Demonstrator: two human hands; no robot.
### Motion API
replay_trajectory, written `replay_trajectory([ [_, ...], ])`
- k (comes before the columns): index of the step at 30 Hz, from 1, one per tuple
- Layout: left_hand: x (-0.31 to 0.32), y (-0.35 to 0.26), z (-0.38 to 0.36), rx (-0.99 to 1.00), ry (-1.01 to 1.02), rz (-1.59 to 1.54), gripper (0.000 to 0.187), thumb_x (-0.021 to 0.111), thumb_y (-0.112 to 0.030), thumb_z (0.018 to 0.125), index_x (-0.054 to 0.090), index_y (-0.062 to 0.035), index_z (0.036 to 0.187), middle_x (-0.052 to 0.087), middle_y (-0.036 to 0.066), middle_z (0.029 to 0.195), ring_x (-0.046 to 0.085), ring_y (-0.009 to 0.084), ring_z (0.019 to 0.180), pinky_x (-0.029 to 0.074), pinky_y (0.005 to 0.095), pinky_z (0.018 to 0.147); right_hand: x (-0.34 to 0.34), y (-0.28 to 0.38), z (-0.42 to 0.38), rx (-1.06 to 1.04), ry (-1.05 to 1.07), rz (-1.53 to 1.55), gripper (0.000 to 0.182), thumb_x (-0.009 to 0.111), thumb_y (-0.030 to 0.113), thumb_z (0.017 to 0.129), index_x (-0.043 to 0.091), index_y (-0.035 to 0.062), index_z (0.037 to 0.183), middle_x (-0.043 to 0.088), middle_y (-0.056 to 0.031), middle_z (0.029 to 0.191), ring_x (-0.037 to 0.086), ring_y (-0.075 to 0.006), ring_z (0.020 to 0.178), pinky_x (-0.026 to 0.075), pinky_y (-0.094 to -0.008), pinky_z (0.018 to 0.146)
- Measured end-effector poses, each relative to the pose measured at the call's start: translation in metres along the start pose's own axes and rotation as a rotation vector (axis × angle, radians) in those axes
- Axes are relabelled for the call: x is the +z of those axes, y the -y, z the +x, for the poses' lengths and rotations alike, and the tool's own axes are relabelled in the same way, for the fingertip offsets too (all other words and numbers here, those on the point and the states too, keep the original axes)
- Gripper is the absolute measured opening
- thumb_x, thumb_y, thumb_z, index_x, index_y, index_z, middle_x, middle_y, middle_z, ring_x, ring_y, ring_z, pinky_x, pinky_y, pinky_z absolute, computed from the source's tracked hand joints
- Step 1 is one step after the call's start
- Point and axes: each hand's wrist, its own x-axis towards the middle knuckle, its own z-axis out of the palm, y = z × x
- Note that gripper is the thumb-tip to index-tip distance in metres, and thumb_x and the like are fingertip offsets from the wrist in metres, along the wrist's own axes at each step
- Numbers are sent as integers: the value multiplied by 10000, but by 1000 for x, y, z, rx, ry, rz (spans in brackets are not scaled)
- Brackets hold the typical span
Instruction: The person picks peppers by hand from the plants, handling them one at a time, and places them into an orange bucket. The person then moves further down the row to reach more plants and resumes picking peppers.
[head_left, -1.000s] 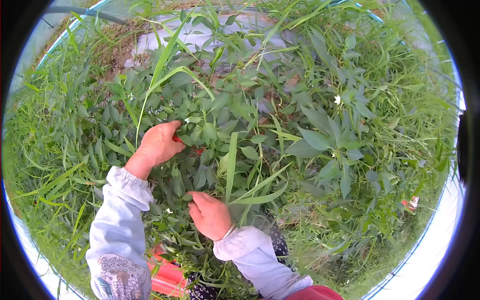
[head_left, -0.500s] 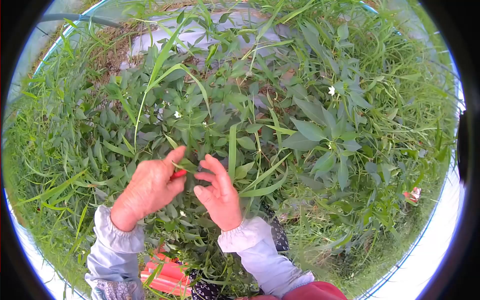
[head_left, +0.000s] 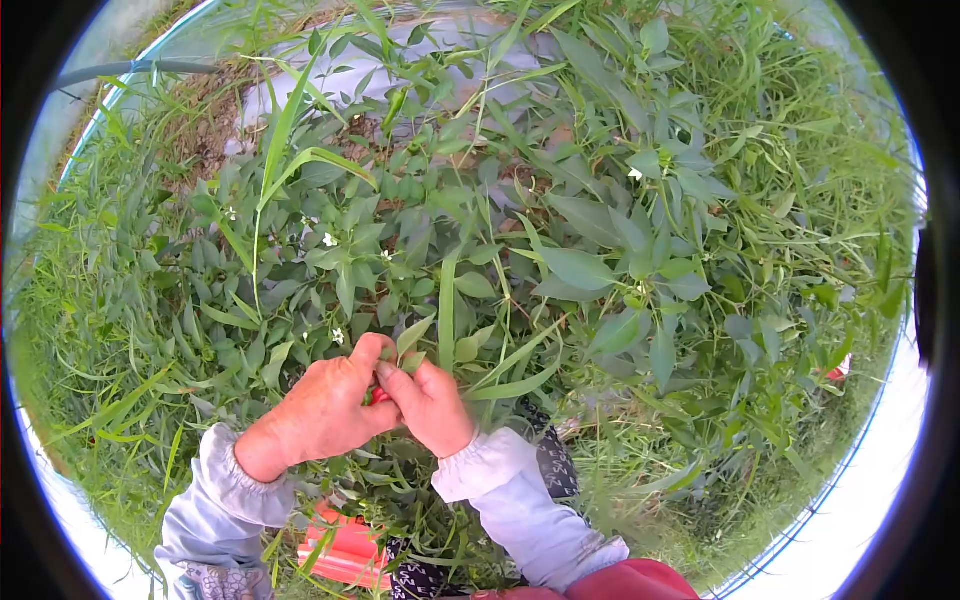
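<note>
Low in the middle of the head view, my two hands meet over the leafy pepper plants (head_left: 585, 270). A red chili pepper (head_left: 378, 395) shows between the fingers of my left hand (head_left: 325, 412), mostly hidden by them. My right hand (head_left: 432, 408) is closed, thumb against fingers, at a green leaf (head_left: 413, 335) that sticks up where the fingertips touch. Whether the right fingers grip the leaf or the pepper's stem is hidden.
A red plastic container (head_left: 345, 550) stands below my hands, beside my patterned trouser leg (head_left: 550, 455). Pale plastic mulch (head_left: 400, 90) lies beyond the plants. Tall grass (head_left: 820, 220) grows on the right. A grey pipe (head_left: 150, 68) crosses the upper left.
My right hand has closed and come together with my left hand. Both hands are slightly lower in view. The left hand still has the red pepper in its fingers.
</note>
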Motion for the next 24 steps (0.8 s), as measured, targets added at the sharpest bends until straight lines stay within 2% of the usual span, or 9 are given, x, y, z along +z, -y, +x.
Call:
replay_trajectory([
  [1,-1,-2,3,-37,-4,-57,447,640,-70,729,411,-19,1110,626,171,780,638,308,705,492,362,632,-4,6,0,192,68,29,322,514,294,930,620,-9,911,615,-27,733,572,-78,648,474,-225,592],
  [3,-3,-2,9,-73,-5,-110,436,631,-54,738,409,-33,1112,628,168,794,640,282,705,492,349,628,-11,6,1,195,123,86,371,492,331,936,623,-9,868,610,-29,724,560,-69,632,465,-222,578],
  [6,-5,0,12,69,39,-334,431,614,-36,755,396,-57,1127,633,144,789,639,235,688,490,327,622,-6,-2,1,154,138,194,427,453,363,946,622,-12,831,603,-30,715,551,-70,618,456,-233,565],
  [9,-1,-9,12,33,21,-145,468,619,-41,743,385,-68,1147,631,135,781,641,272,688,493,347,605,-4,0,2,54,49,157,402,434,332,950,610,-17,856,605,-30,724,557,-93,627,460,-266,573],
  [11,1,-13,11,139,-38,146,481,611,-35,730,388,-75,1154,624,133,769,633,320,704,493,375,586,-3,2,3,4,10,70,374,432,305,948,602,-19,874,608,-32,731,561,-105,634,464,-286,581],
  [13,1,-18,11,137,-45,150,494,614,-33,718,389,-72,1156,616,133,756,625,335,705,490,389,577,0,4,4,-198,-119,-21,324,429,264,938,579,-23,933,626,-91,719,601,-190,631,468,-335,592],
  [19,7,-28,14,247,-174,367,576,627,-22,680,376,-56,1198,597,114,711,612,327,663,479,406,551,-3,0,4,-248,-171,-159,288,457,245,929,556,-23,966,593,-212,679,604,-357,642,463,-376,567],
  [22,11,-28,16,299,-197,430,619,623,-6,671,363,-53,1231,594,110,707,611,319,659,478,402,550,-6,-9,7,-346,-223,-196,308,457,265,937,552,-28,940,590,-184,646,602,-304,569,458,-362,519],
  [24,12,-34,13,281,-166,453,630,613,8,672,358,-53,1245,596,111,715,613,315,669,479,396,557,-8,2,5,-266,-244,-174,306,448,269,944,553,-18,929,590,-155,630,592,-250,535,450,-333,487],
])
